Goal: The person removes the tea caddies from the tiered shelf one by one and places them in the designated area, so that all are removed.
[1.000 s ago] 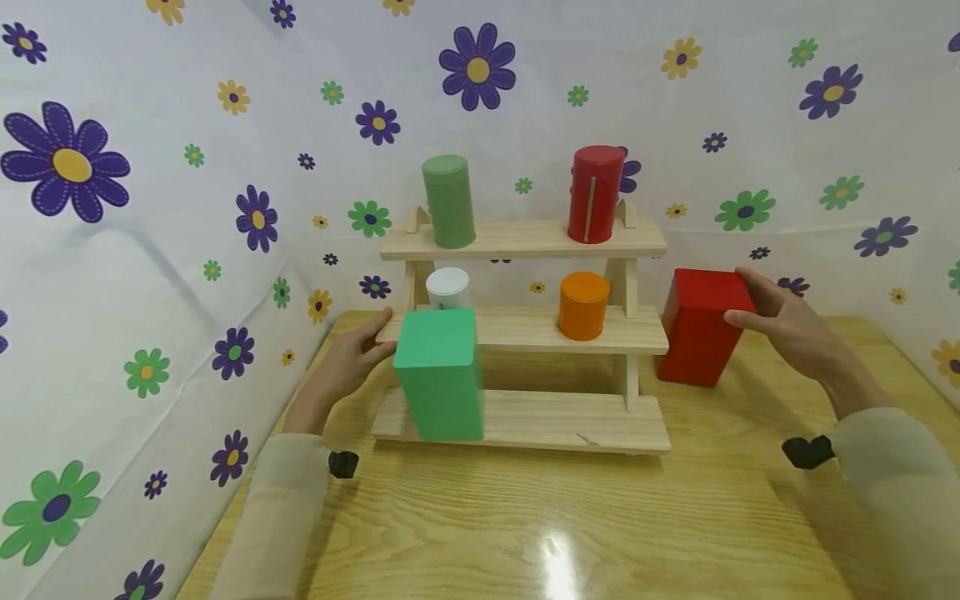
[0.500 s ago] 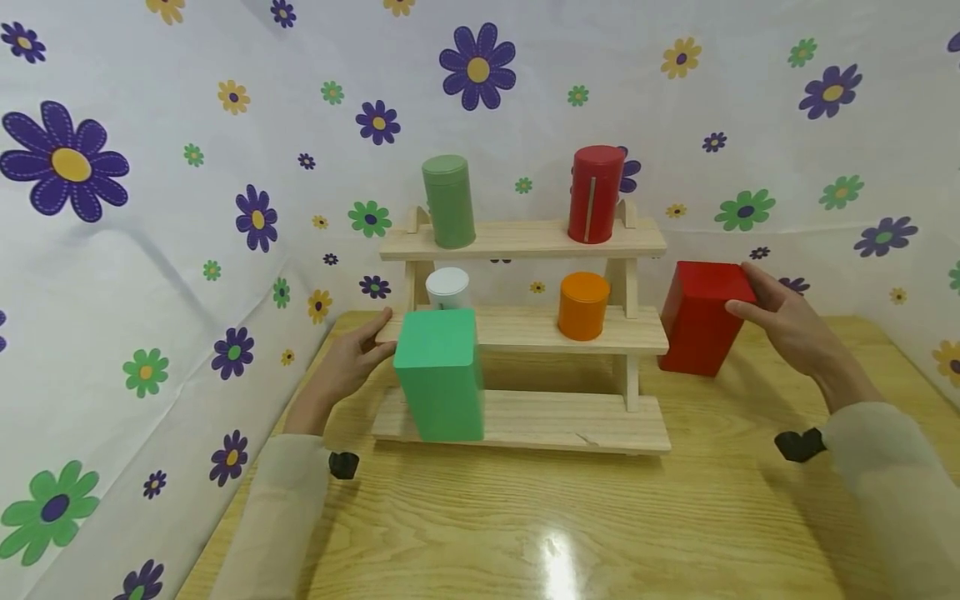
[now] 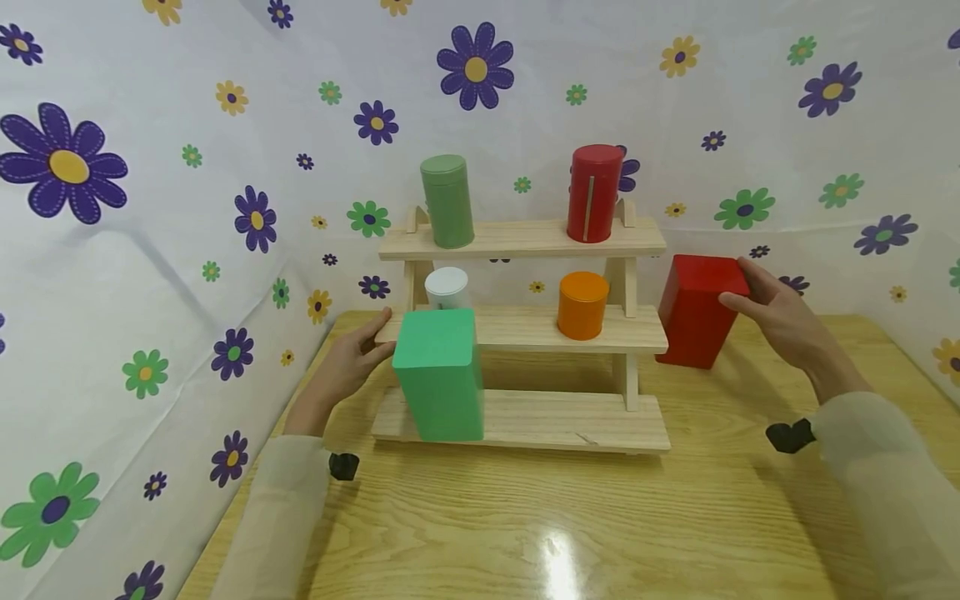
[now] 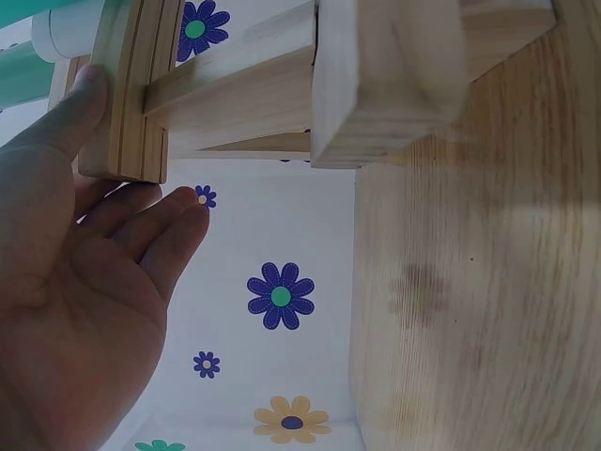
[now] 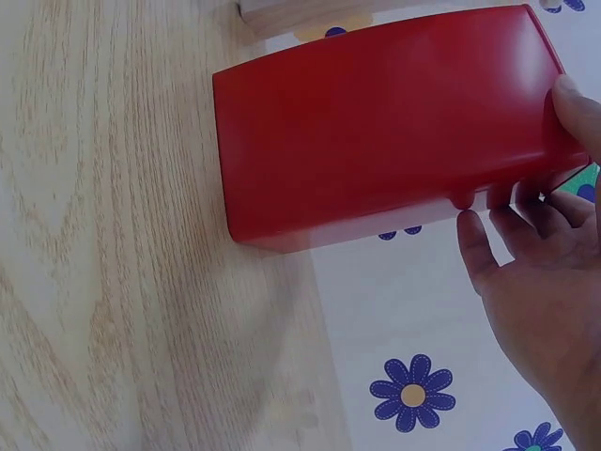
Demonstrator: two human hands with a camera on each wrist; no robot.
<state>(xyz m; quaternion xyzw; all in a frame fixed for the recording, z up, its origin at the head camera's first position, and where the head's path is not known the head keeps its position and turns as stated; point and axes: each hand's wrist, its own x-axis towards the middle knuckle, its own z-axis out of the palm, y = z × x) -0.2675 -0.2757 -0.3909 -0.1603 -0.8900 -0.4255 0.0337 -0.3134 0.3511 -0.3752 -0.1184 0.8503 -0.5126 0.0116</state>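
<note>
My left hand grips the left end of the middle board of a three-tier wooden shelf, thumb on top and fingers at the board's end and underside in the left wrist view. To the right of the shelf, my right hand holds a tall red box by its upper right part. In the right wrist view the thumb lies on the red box near its top edge, with fingers round the side. A green box stands at the left of the bottom tier, close by my left hand.
A green canister and a red canister stand on the top tier. The middle tier bears a white canister, partly hidden by the green box, and an orange canister. Flowered cloth hangs behind the wooden table.
The red box has shifted up in the head view, away from me, and slightly left at the end, with my right hand on it. My left hand and the shelf stay put.
</note>
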